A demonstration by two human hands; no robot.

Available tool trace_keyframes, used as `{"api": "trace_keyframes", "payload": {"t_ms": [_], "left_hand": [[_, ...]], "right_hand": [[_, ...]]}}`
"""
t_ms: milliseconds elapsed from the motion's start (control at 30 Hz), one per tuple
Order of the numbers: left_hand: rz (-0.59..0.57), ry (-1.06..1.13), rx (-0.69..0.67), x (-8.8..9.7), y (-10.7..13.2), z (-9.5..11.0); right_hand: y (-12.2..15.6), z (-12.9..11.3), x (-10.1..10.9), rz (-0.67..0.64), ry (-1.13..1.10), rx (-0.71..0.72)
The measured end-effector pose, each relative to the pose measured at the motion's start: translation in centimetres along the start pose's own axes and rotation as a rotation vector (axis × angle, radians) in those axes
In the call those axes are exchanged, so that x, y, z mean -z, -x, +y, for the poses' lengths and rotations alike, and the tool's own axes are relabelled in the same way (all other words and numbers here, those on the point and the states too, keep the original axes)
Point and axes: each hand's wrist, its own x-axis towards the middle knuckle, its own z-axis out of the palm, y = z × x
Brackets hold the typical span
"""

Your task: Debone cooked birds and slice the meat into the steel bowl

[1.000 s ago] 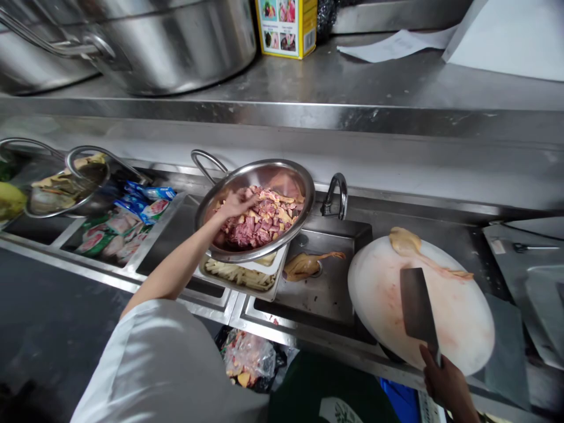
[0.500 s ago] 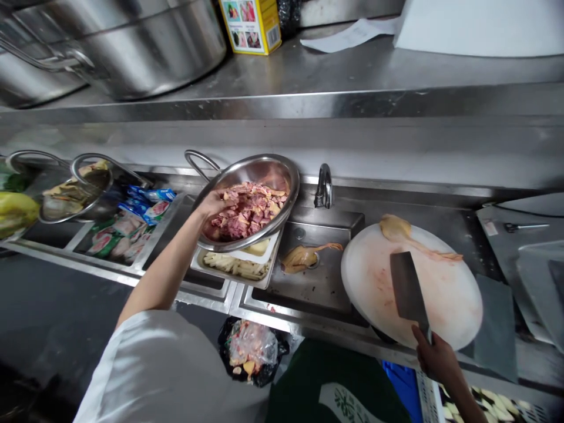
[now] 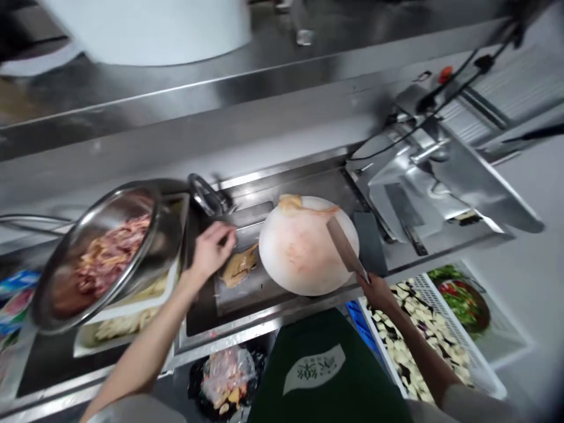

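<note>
My left hand [image 3: 214, 249] is over the left side of the sink, its fingers loosely curved and nothing visible in them. Just right of it, a pale yellow poultry piece [image 3: 239, 266] lies in the sink [image 3: 229, 296]. My right hand [image 3: 375, 291] grips the handle of a cleaver [image 3: 342, 247], whose broad blade lies over the right part of a round white cutting board [image 3: 304, 279]. Another poultry piece [image 3: 291, 202] with a long thin end rests along the board's far edge. At left, a tilted steel bowl [image 3: 61, 299] holds chopped raw meat [image 3: 112, 252].
A faucet [image 3: 207, 197] rises behind the sink. Under the bowl are trays of pale strips [image 3: 127, 324]. A second cleaver [image 3: 405, 217] lies at right. Below the counter stand a white crate [image 3: 484, 379] of cut eggplant and a black waste bag [image 3: 198, 376]. A steel shelf [image 3: 282, 73] overhangs.
My left hand has left the meat in the bowl and moved right to the sink. My right hand still holds the cleaver over the board. The view has swung right.
</note>
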Motion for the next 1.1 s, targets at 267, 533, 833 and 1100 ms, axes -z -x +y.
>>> {"api": "trace_keyframes", "payload": {"t_ms": [267, 533, 833, 1100], "left_hand": [[-0.668, -0.403, -0.026, -27.1, -13.1, 2.2], [-0.839, -0.441, -0.171, -26.1, -11.2, 1.3], [-0.483, -0.147, 0.597, -19.7, 7.0, 4.2], [-0.339, -0.257, 1.104, -22.5, 10.0, 10.6]], "right_hand": [[3.6, 7.6, 1.4, -0.015, -0.168, -0.104], [4.6, 10.7, 1.4, -0.033, -0.295, -0.163], [-2.7, 6.7, 3.3, -0.167, -0.015, 0.152], [-7.5, 2.3, 2.5, -0.148, 0.184, 0.374]]}}
